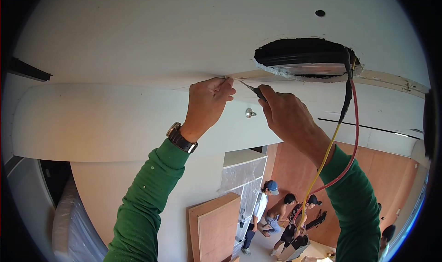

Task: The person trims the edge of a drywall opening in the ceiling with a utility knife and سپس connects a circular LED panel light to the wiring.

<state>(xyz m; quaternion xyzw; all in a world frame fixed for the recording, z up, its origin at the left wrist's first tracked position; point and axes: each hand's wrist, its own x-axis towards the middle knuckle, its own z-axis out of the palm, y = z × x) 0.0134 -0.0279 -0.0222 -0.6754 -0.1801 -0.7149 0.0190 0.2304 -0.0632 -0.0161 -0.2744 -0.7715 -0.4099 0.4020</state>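
Note:
Both my arms reach up to a white ceiling [152, 36] in green sleeves. My left hand [209, 103], with a dark watch [181, 138] on its wrist, is pinched closed against the ceiling where a bare beige strip [251, 74] begins; what its fingertips hold is too small to make out. My right hand [292, 117] grips the dark handle of a utility knife [254, 90]. Its thin blade points up and left at the strip, just right of my left fingertips. A large ragged hole [306, 57] opens in the ceiling right of the blade.
Black, red and yellow cables [356, 124] hang from the hole, close by my right forearm. A sprinkler head [250, 113] sticks out below my hands. Several people [276, 211] are on the floor below, near a wooden panel box [216, 227]. Plastic sheeting covers a shelf unit [244, 177].

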